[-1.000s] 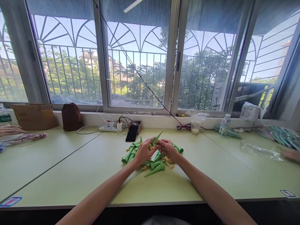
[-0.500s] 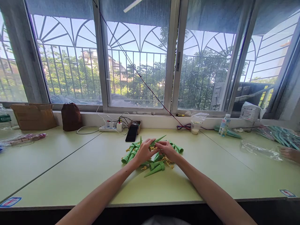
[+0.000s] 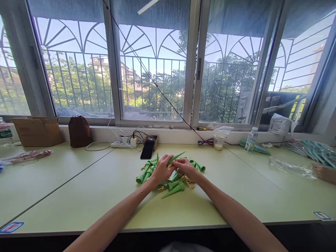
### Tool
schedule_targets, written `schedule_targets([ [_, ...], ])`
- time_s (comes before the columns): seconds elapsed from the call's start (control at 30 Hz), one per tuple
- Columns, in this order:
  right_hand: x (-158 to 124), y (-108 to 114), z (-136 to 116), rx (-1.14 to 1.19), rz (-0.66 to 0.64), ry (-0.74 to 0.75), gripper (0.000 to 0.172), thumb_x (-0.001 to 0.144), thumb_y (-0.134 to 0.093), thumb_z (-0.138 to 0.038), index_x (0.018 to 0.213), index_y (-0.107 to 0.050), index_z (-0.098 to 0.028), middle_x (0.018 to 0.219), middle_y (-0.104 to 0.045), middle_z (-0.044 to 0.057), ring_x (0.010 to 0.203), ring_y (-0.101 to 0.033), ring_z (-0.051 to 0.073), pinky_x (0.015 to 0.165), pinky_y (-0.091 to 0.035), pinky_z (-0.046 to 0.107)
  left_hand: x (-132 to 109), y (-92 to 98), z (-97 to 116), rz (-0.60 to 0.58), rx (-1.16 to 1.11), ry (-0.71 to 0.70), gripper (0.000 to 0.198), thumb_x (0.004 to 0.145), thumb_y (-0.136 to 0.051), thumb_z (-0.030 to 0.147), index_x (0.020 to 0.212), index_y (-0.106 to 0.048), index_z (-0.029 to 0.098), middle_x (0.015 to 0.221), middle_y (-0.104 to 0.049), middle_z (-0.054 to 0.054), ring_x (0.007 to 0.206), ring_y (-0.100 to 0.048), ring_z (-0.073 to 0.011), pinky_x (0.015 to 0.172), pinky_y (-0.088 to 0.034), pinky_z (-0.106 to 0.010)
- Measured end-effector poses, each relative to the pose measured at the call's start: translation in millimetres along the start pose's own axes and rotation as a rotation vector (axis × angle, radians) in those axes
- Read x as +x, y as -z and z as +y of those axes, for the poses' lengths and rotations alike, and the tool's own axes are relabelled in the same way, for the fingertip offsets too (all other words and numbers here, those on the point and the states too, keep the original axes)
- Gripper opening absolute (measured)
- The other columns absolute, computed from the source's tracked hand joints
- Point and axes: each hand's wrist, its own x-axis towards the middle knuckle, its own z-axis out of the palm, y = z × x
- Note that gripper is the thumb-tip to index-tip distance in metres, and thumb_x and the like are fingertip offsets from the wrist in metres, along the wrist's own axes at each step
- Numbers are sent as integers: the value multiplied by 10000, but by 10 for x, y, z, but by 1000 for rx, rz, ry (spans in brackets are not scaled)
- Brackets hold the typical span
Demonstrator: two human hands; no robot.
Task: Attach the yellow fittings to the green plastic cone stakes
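Over the middle of the pile, my left hand (image 3: 162, 170) is closed round a green plastic spike (image 3: 178, 155), whose pointed tip sticks out up and to the right. Close against it, my right hand (image 3: 187, 167) has its fingertips pinched together at the spike's near side; what they hold is too small and hidden to name. Around and below both hands lie several more green cone-shaped spikes (image 3: 173, 190), some with ridged collars. Small yellow plastic pieces (image 3: 187, 180) are scattered among them, partly covered by my hands.
Behind the pile lie a black phone (image 3: 147, 149) and a power strip (image 3: 123, 144) with cables. A brown bag (image 3: 80, 131) and cardboard box (image 3: 38, 131) stand back left. A bottle (image 3: 251, 140) and a bagged cup (image 3: 219, 141) stand back right. Another person's hand (image 3: 325, 173) shows at the right edge.
Both my hands stay almost in place, with the spike still in the left one. The fingers have shifted only slightly. The other person's hand at the right edge has moved a little.
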Motion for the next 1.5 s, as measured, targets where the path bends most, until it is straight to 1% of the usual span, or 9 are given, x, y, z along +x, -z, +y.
schedule_targets([
  [0.27,73,17,107,-158,72,56,370,739,-654,-513,729,-666,-144,588,-536,-9,499,-448,91,468,-350,216,-4,-1,0,-15,31,-19,299,794,-585,192,1093,-592,194,906,-580,-41,701,-542,-141,651,-451,-255],
  [0.43,49,-9,45,-326,115,153,342,777,-616,-457,605,-597,-162,533,-478,-19,487,-401,97,465,-291,228,-6,11,11,-3,26,-49,306,781,-594,171,1087,-603,195,929,-591,-55,783,-567,-169,705,-459,-273],
  [0.6,22,-38,-27,-447,147,249,340,794,-597,-399,548,-572,-166,547,-500,-8,546,-437,118,518,-312,242,-11,22,22,-14,24,-59,289,782,-586,154,1067,-603,201,938,-595,-58,832,-572,-187,743,-461,-294],
  [0.73,35,-27,1,-314,100,143,368,798,-596,-464,590,-586,-161,535,-500,-17,491,-423,99,476,-316,234,-10,17,13,-9,27,-48,276,782,-589,157,1055,-595,200,925,-590,-55,807,-565,-180,728,-459,-289],
  [0.87,54,0,60,-84,31,74,395,775,-614,-537,692,-641,-152,629,-560,2,532,-469,99,469,-359,221,-5,15,3,-4,11,-37,267,808,-595,219,1075,-588,206,934,-580,-50,754,-558,-159,667,-457,-261],
  [1.03,21,3,32,129,-24,-16,341,742,-687,-486,769,-662,-147,733,-582,16,590,-484,91,485,-363,201,-5,17,8,-7,13,-35,284,804,-608,234,1085,-588,199,917,-568,-49,723,-544,-147,649,-450,-255],
  [1.17,-3,3,-20,260,-82,-86,303,709,-738,-436,764,-648,-153,768,-585,14,616,-490,89,500,-367,197,-6,18,22,5,8,-46,289,798,-615,237,1083,-593,195,912,-571,-46,729,-544,-147,645,-446,-251],
  [1.37,9,0,-2,280,-60,-88,286,708,-736,-421,777,-663,-153,750,-574,11,606,-479,87,484,-362,195,6,25,36,23,0,-46,284,811,-595,252,1089,-583,196,907,-567,-37,706,-534,-136,633,-443,-242],
  [1.5,5,-12,8,143,-28,-54,302,724,-705,-444,762,-670,-147,714,-561,14,601,-476,94,493,-371,199,13,24,27,11,12,-43,273,806,-568,197,1078,-573,186,899,-554,-31,694,-512,-131,636,-437,-243],
])
